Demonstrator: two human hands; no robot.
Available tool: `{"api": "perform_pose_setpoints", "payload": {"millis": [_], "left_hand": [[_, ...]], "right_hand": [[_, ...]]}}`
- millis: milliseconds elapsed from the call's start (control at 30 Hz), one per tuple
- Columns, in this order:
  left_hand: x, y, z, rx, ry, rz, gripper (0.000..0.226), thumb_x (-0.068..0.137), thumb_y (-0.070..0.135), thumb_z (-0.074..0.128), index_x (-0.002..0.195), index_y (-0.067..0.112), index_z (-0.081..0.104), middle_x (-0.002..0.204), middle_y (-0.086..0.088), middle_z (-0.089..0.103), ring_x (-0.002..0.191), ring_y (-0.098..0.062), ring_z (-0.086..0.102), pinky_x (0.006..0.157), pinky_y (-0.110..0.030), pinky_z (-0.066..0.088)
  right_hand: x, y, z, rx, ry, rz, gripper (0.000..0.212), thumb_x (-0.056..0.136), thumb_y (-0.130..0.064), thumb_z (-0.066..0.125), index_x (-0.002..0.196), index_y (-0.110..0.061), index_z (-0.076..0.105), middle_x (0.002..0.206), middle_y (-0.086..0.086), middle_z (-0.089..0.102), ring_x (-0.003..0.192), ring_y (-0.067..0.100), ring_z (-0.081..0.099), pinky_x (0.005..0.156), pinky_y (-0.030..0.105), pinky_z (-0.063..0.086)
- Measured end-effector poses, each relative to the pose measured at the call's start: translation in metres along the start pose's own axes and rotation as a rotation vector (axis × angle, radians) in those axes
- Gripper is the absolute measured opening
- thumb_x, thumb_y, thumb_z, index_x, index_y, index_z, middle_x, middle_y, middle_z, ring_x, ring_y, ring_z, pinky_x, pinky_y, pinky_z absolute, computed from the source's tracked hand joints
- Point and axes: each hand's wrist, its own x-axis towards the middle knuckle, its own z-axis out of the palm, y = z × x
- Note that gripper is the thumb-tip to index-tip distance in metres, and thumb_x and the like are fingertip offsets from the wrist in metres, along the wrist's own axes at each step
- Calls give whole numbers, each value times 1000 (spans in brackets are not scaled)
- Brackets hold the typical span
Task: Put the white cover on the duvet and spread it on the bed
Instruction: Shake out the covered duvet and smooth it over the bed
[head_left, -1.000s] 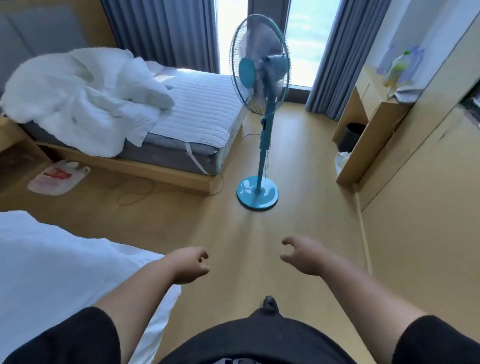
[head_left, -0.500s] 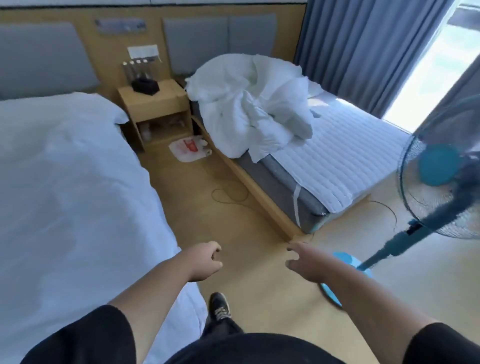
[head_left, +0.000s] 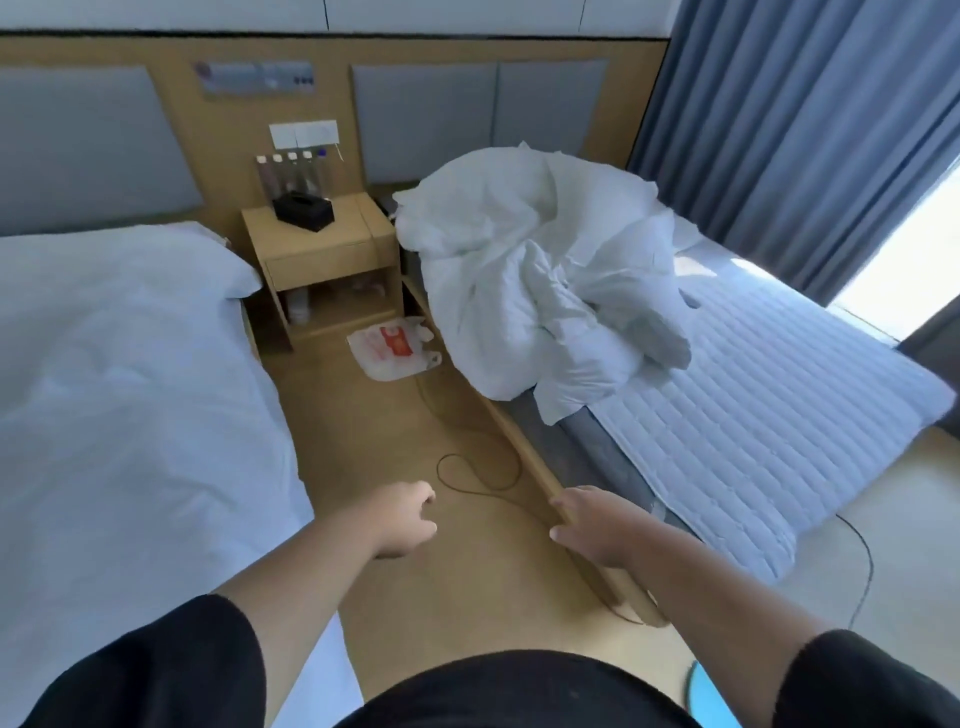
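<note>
Head view, one frame, listed near to far. Bottom edge: dark clothing of the person, cut off; a blue disc (head_left: 714, 696) at lower right, mostly out of frame and not identifiable. Two hands, both empty and in the air above the floor: left hand (head_left: 402, 519), lower centre, fingers loosely curled and holding nothing; right hand (head_left: 597, 525), just right of it, fingers extended and relaxed, overlapping the near corner of the wooden bed frame (head_left: 524, 452), contact not determinable. One dark cable (head_left: 478, 473) looped on the floor beyond the hands. Two beds: left bed (head_left: 130, 389), made up in white, cut off by the left edge; right bed (head_left: 779, 415), quilted pad exposed. One heap of white bedding (head_left: 545, 275) on the head end of the right bed, centre right; duvet and cover cannot be told apart within it. One plastic bag (head_left: 392, 345) with red print on the floor. One nightstand (head_left: 322, 249) between the beds, bearing one black box (head_left: 303, 209); bottles (head_left: 288, 166) behind it, blurred, about four. Curtains (head_left: 805, 130) at upper right.
</note>
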Motion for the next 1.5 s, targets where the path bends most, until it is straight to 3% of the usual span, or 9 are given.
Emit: {"api": "perform_pose_setpoints", "payload": {"millis": [233,400,633,867,1000,1100,1267,1500], "left_hand": [[99,-60,-85,-55,-6,-153,51,93,40,49,143,29,44,116,11,54,100,-12,59,86,-32,54],[174,-102,-171,-130,87,-307,52,95,41,48,145,27,42,132,5,54,114,-16,54,89,-27,47],[211,-158,-267,-346,238,-513,51,99,40,49,147,25,40,147,3,48,129,-19,50,100,-28,42],[252,-266,-318,-502,256,-624,51,100,39,49,147,24,39,151,0,45,131,-20,48,102,-29,41],[302,-357,-375,-495,274,-598,51,98,40,48,147,26,40,148,2,47,129,-19,49,102,-30,42],[332,-423,-422,-502,235,-583,50,98,41,48,145,26,41,146,3,48,127,-18,50,101,-29,42],[357,-510,-502,-440,145,-588,48,98,41,48,143,28,43,144,5,50,129,-16,49,103,-28,39],[417,-604,-589,-427,113,-586,45,97,41,49,141,29,45,141,6,53,125,-16,52,99,-27,41]], "right_hand": [[178,-40,-84,8,-86,-125,61,99,-44,52,155,-25,34,160,0,31,143,21,37,113,34,36],[322,-91,-166,-63,-118,-258,64,99,-44,52,156,-24,31,161,1,31,146,23,34,117,38,33],[448,-210,-276,-216,-202,-459,58,98,-38,53,152,-23,38,156,4,41,140,23,42,113,36,39],[548,-359,-302,-456,-286,-664,55,102,-38,49,153,-24,36,157,6,40,141,23,42,110,32,38],[618,-446,-308,-502,-301,-669,54,102,-41,48,153,-25,37,156,4,42,144,23,38,114,34,31],[666,-501,-320,-515,-324,-600,54,103,-40,48,153,-25,37,159,4,37,150,26,24,117,38,26],[729,-572,-343,-417,-372,-483,56,98,-42,52,150,-29,41,153,0,46,138,20,45,112,35,37],[844,-659,-386,-417,-435,-440,52,98,-36,53,147,-19,47,148,3,51,133,23,50,108,33,40]]}}
